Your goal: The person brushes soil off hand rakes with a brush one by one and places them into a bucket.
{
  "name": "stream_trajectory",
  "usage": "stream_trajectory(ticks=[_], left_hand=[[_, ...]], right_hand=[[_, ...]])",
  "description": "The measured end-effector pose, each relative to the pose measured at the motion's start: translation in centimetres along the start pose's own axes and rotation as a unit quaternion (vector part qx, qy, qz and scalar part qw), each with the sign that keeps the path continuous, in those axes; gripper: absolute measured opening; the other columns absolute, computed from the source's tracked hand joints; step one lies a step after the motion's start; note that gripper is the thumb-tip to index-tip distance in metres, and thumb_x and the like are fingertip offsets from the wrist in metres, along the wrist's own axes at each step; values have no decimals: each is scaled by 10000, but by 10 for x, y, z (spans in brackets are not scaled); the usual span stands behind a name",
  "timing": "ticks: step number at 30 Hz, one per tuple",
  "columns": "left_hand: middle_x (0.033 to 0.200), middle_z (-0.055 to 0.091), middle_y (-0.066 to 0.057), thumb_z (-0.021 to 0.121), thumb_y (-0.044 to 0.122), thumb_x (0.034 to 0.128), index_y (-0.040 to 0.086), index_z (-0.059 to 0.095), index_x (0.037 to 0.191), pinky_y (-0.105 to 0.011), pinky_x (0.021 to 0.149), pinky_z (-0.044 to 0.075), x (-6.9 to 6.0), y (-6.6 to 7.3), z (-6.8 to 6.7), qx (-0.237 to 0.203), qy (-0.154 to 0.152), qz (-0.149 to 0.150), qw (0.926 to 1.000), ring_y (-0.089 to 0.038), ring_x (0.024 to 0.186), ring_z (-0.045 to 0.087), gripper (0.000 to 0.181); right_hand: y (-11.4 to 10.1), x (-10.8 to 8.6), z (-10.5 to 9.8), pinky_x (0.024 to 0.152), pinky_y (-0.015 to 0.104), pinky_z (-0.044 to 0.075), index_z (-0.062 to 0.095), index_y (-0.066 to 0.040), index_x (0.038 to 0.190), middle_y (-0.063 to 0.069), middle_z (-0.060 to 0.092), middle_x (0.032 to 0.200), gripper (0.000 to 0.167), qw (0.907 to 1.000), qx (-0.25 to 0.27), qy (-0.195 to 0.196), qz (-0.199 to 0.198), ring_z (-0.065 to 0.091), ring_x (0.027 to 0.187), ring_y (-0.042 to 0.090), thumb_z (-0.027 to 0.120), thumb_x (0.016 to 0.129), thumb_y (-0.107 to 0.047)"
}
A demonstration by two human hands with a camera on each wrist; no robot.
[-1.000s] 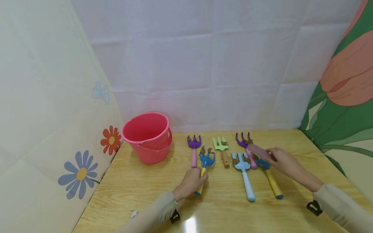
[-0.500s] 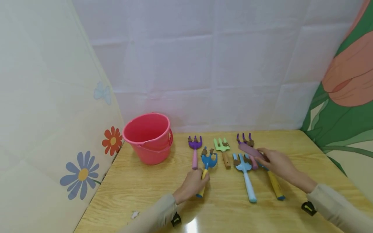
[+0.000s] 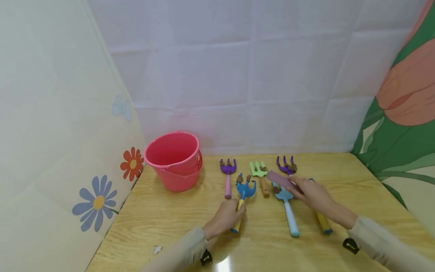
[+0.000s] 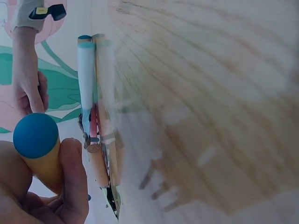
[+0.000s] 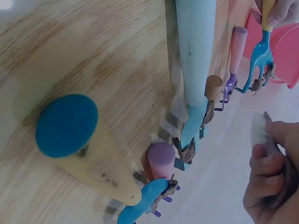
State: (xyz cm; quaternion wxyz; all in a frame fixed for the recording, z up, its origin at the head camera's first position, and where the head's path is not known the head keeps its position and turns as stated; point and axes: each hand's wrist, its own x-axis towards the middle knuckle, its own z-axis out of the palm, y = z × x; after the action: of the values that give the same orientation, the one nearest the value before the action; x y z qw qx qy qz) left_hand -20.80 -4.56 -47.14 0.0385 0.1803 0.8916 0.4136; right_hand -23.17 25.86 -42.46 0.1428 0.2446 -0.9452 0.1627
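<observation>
From left wrist, fork butt (image 4: 36, 136) — overhead, tines (image 3: 253, 184)

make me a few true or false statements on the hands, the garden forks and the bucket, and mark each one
1. The left hand grips a yellow-handled blue fork. True.
2. The blue fork's prongs are clean. False: brown clumps cling to them.
3. The right hand holds a flat mauve thing. True.
4. The pink bucket stands on the table. True.
5. The mauve thing lies inside the pink bucket. False: it is in the right hand, away from the bucket.
6. The left hand holds the pink bucket's rim. False: it is on the blue fork, and neither hand touches the bucket.
</observation>
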Motion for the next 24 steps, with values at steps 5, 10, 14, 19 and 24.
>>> stream_trajectory(ticks=[5, 10, 14, 19, 24], left_hand=[[551, 445, 57, 530, 198, 1001, 119, 505, 706, -185, 327, 362, -2, -1, 2, 59, 0, 5, 10000, -39, 391, 418, 306], [561, 453, 50, 530, 206, 1002, 113, 516, 716, -181, 333, 358, -3, 0, 3, 75, -9, 28, 10000, -41, 397, 426, 300], [575, 453, 48, 523, 206, 1001, 110, 517, 726, -178, 341, 358, -3, 0, 4, 189, -1, 87, 9998, -38, 409, 426, 291], [575, 455, 46, 522, 205, 999, 113, 512, 715, -182, 340, 359, -3, -1, 5, 296, 38, 123, 9995, -38, 408, 425, 299], [571, 458, 49, 520, 206, 1001, 118, 509, 710, -186, 334, 363, -4, -1, 5, 273, 34, 172, 9995, -36, 402, 425, 304]], right_hand=[[-6, 0, 2, 446, 222, 314, 618, -4, 1259, -117, 382, 591, 400, 9998, 62, -36, -158, 327, 481, 15, 665, 958, -263], [-13, 2, 4, 435, 203, 309, 620, -20, 1218, -133, 386, 590, 356, 9994, 77, 85, -329, 320, 468, -2, 689, 939, -231], [-20, 3, 5, 414, 199, 274, 639, -9, 1203, -140, 380, 572, 346, 9992, 68, 86, -388, 298, 458, 0, 698, 927, -209], [-27, 7, 7, 391, 185, 250, 652, -26, 1214, -159, 387, 555, 341, 9987, 55, 177, -478, 284, 440, -14, 688, 933, -217], [-33, 10, 6, 392, 181, 249, 666, -7, 1183, -151, 385, 559, 329, 9987, 34, 292, -426, 286, 441, -15, 670, 952, -240]])
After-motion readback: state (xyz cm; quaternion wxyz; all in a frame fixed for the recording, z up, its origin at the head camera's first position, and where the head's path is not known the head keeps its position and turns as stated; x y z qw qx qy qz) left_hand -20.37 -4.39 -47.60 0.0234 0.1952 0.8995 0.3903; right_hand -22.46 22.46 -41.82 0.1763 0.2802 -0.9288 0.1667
